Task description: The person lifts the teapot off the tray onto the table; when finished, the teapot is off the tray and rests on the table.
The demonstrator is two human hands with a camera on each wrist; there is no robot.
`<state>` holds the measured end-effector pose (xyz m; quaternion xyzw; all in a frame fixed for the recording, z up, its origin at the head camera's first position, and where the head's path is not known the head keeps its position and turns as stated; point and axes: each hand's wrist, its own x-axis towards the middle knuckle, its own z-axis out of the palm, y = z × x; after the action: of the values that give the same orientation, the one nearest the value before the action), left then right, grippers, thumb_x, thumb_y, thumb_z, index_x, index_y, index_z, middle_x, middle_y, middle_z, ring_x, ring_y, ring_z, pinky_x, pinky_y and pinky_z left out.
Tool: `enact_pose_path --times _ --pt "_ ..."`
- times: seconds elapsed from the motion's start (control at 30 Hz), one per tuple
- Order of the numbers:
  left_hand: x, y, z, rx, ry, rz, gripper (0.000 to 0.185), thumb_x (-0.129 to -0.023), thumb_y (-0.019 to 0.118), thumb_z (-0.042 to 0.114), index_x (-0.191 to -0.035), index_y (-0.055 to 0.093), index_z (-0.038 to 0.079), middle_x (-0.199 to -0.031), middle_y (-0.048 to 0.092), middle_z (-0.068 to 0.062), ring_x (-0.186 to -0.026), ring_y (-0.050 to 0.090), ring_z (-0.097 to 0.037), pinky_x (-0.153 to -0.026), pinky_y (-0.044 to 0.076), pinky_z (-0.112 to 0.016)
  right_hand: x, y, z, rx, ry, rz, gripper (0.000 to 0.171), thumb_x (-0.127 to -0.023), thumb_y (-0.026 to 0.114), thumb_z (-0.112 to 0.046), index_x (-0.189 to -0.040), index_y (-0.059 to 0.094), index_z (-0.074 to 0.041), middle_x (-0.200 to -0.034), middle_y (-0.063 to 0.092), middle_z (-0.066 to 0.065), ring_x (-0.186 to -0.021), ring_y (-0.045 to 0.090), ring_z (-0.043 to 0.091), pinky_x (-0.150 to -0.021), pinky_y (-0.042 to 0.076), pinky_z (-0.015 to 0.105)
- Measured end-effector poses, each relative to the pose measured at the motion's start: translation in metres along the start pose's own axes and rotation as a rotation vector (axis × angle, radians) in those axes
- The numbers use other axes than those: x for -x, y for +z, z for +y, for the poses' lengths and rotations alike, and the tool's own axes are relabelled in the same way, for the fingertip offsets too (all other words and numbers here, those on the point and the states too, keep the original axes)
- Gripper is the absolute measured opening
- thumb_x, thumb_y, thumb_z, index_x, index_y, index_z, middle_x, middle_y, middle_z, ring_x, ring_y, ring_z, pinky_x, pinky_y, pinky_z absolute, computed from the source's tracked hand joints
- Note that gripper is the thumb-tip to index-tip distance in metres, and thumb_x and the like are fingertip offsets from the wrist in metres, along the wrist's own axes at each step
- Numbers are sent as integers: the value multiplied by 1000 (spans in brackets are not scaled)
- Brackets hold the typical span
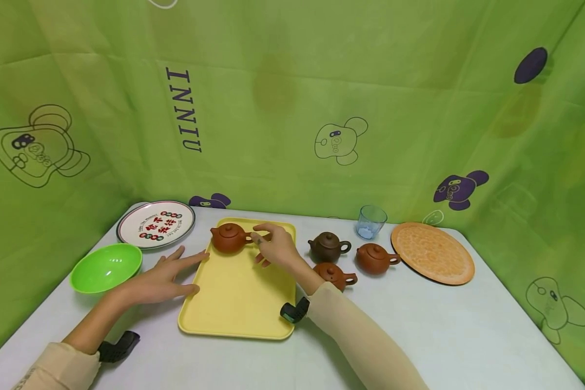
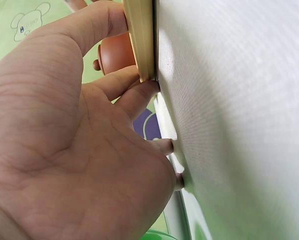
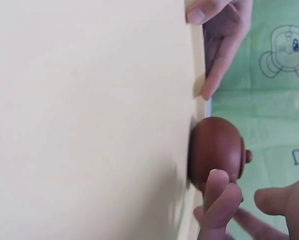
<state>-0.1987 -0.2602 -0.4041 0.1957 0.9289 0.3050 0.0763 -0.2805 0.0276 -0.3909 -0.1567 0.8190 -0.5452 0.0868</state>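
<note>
From my remote seat I take the flat yellow plastic tray point(image 1: 236, 292) on the pale worktop point(image 1: 443, 330) as my landmark. The reddish-brown clay teapot with its knobbed lid point(image 1: 229, 237) stands upright at the tray's far left corner. My right hand point(image 1: 275, 246) is at its handle, thumb and fingers half-curled around that side; from the right wrist view the fingertips point(image 3: 217, 187) are right against the pot, but I cannot tell if they pinch the handle or have let it go. My left hand point(image 1: 163, 279) lies flat with fingers straight and spread, pressing the tray's left edge, the thumb over the rim (the left wrist view shows this plainly).

Right of the tray sit three more small clay teapots point(image 1: 353, 260), a clear blue glass cup point(image 1: 370, 221) and a round orange woven mat point(image 1: 433, 253); left of it, a bright green plastic bowl point(image 1: 105, 267) and a printed white plate point(image 1: 156, 223).

The risk I judge: the pot is close to the tray's rim, so a snagged finger could tip it or shake off the lid.
</note>
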Motion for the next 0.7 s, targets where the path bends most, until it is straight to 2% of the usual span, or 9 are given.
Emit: enact_pose_path --times 0.1,0.27,0.7 --pt "0 0 0 2 0 -1 79 -93 78 37 -159 47 6 -168 38 -25 -155 6 -68 -116 -1 -89 -2 1 3 -1 0 0 41 -109 60 -26 -145 62 -6 -108 79 26 -58 75 21 -51 62 29" --pt "0 0 -1 -1 -2 -1 79 -93 78 37 -159 47 6 -168 38 -25 -155 6 -68 -116 -1 -90 -4 4 4 -40 30 -21 40 -110 59 -26 -145 63 -8 -111 79 23 -56 71 13 -53 62 28" --pt "0 0 -1 2 7 0 79 -93 78 36 -159 47 6 -168 38 -25 -155 5 -68 -116 -2 -90 -10 11 6 -116 104 6 30 -108 62 -25 -133 72 -13 -107 81 18 -56 70 12 -50 59 25"
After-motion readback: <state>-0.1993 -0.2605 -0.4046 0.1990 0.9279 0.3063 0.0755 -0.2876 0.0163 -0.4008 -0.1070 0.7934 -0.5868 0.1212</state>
